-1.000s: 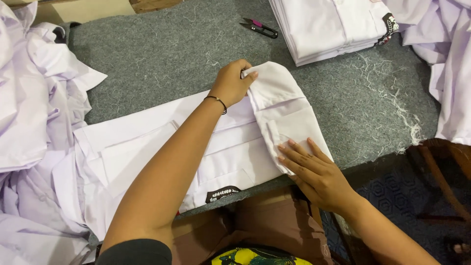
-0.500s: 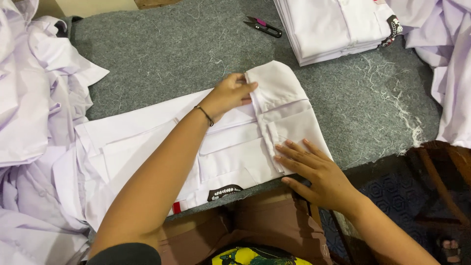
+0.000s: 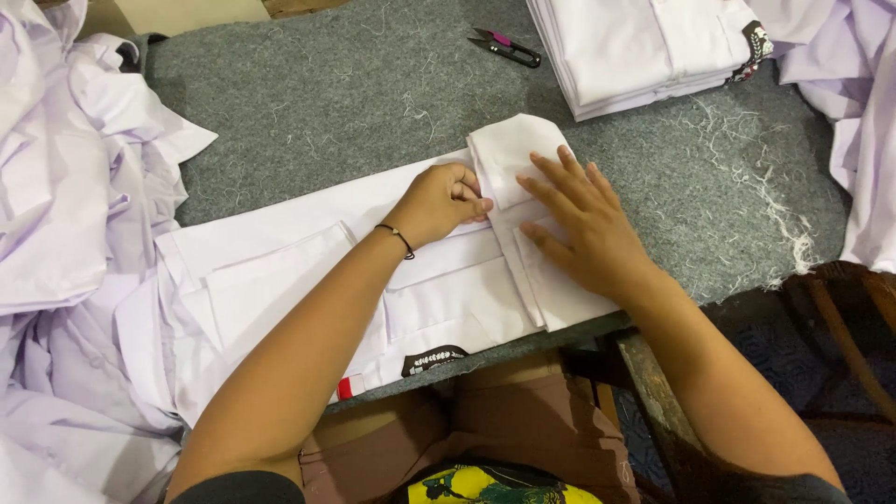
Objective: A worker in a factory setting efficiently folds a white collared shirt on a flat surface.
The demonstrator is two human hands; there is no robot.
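A white shirt lies partly folded across the grey felt table, its collar end to the right. My left hand is curled on the shirt beside the collar, pinching a fold of cloth. My right hand rests flat with fingers spread on the folded collar end, pressing it down. A thin black band circles my left wrist.
A stack of folded white shirts sits at the back right. Small thread snips lie beside the stack. Loose white garments are heaped at the left and hang at the right edge. Thread scraps litter the felt.
My right hand has moved up from the shirt's lower edge onto the collar end. My left hand has slid left off the collar and curled on the fold.
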